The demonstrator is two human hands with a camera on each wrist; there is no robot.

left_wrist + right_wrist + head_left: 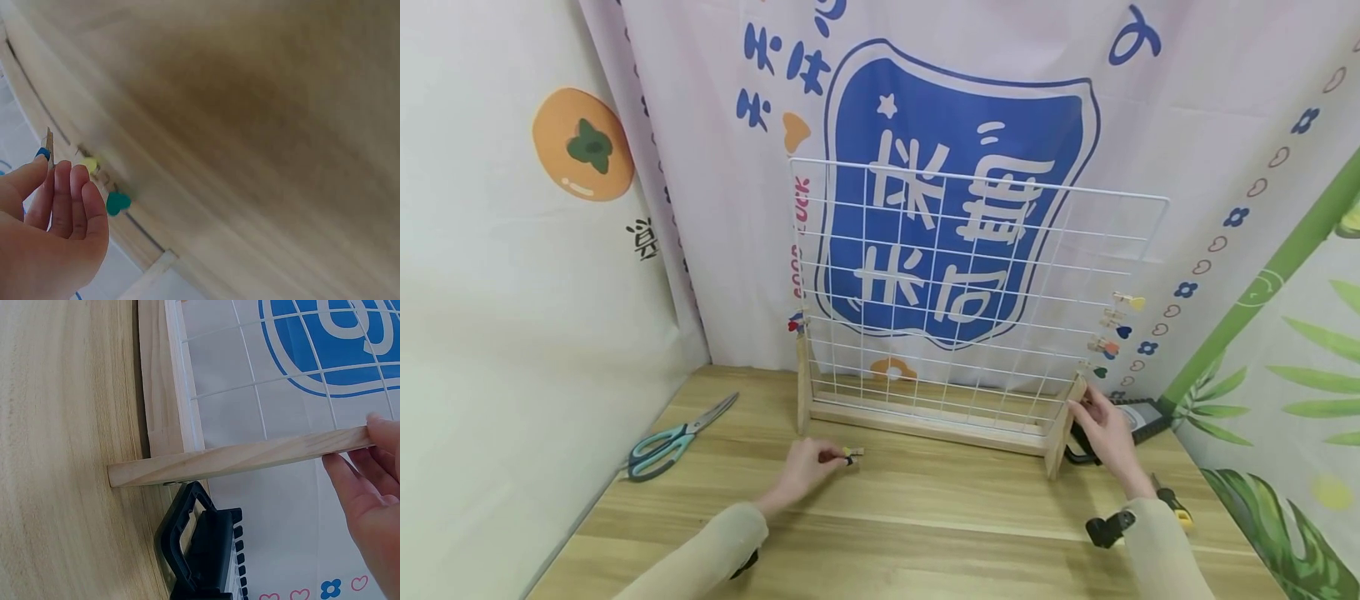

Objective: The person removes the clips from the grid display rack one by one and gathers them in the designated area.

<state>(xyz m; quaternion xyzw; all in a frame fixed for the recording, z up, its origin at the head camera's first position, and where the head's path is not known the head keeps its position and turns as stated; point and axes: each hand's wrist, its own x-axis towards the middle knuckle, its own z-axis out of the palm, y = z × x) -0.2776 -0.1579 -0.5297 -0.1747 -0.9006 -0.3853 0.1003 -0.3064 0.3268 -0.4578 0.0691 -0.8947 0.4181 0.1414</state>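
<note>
My left hand [805, 468] is low over the table, left of centre. Between thumb and index finger it pinches a mini wooden clothespin [50, 140] with a blue decoration. Beside those fingers in the left wrist view are a yellow-topped clothespin [91, 165] and one with a green heart [117, 203]. My right hand [1107, 433] grips the upper end of the wooden side post [250, 453] of a stand, thumb on one face and fingers on the other. The stand holds a white wire grid [955, 283] upright; clothespins [1108, 346] with coloured hearts line its right edge.
More heart clothespins [796, 323] are on the grid's left edge. Scissors [681, 437] with teal handles lie at the table's left. Behind the right post is a black case with a handle [209, 550]. A yellow-and-black screwdriver [1174, 507] lies near the right forearm. A printed curtain hangs behind.
</note>
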